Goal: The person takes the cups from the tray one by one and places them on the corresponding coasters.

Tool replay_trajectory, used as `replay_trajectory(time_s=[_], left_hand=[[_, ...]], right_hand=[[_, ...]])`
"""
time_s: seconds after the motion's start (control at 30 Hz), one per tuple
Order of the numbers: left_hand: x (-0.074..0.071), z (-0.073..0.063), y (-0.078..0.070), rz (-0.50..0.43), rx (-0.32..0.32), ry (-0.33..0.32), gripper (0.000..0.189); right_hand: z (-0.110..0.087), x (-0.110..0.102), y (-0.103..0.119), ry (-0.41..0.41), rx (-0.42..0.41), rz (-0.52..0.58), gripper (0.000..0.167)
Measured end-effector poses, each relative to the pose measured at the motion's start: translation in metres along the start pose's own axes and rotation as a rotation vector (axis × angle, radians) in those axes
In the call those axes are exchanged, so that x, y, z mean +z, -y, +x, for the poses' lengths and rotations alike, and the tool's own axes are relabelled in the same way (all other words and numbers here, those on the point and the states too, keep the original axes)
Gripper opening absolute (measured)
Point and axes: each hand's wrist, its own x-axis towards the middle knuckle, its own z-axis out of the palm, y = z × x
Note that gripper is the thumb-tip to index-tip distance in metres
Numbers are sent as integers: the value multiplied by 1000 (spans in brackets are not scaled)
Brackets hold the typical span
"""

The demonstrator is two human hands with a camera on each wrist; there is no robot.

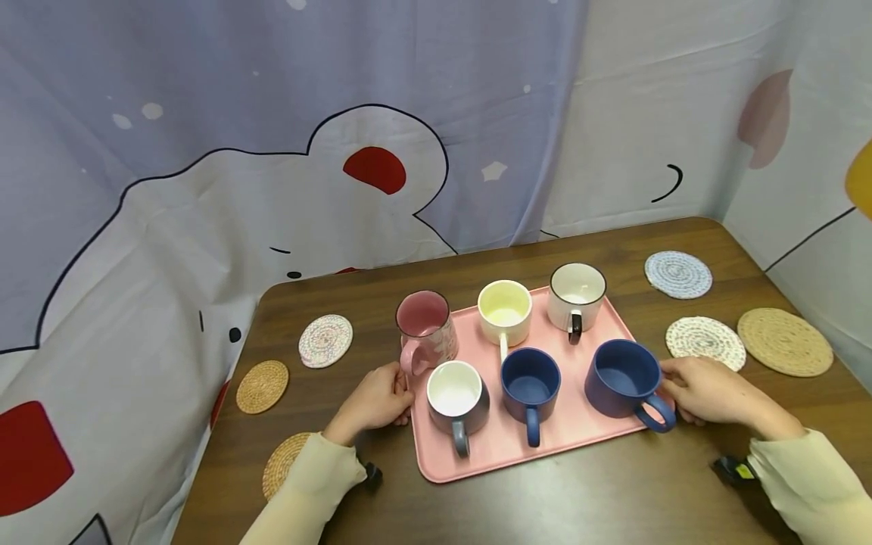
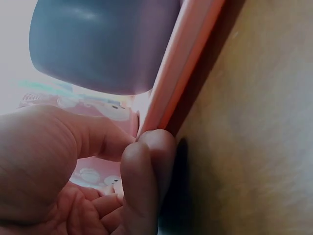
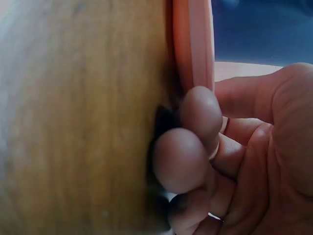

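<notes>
Both hands clamped on the pink tray (image 1: 568, 418): left hand (image 1: 375, 400) pinches the left rim, right hand (image 1: 705, 386) the right rim, thumbs on the upper side, fingertips low on the outer edge. Tray sits mid-table; can't tell if its base touches the table (image 1: 545, 499). Load is six mugs. Back row: pink mug (image 1: 432, 333) tight in the left corner, cream mug (image 1: 504, 314), white dark-rimmed mug (image 1: 577, 291) near the right corner. Front row: grey mug with white interior (image 1: 458, 405) close to my left-hand rim, smaller navy mug (image 1: 527, 382), wider navy mug (image 1: 621, 378) right beside my right hand, its handle overlapping the front right corner in the head view. Clearance: wide bare wood along the front edge, narrower strip behind, up to the curtain (image 1: 477, 136). Left side has the pale speckled coaster (image 1: 325, 341), small tan coaster (image 1: 263, 386) and a tan coaster (image 1: 281, 463) partly under my left sleeve (image 1: 306, 484) in view. Right side is tighter: white speckled coaster (image 1: 705, 339) just behind my right hand, large tan coaster (image 1: 785, 342) next to it, pale blue coaster (image 1: 677, 274) farther back.
</notes>
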Motion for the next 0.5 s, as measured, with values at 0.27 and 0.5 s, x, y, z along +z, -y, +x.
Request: replay_trajectory(time_s=[0.27, 0.5], left_hand=[[-8, 18, -1, 31, 5, -2, 11], [-12, 29, 0, 27, -7, 10, 11]], right_hand=[[-1, -1, -2, 17, 6, 35, 14], [-3, 1, -3, 29, 6, 65, 16]])
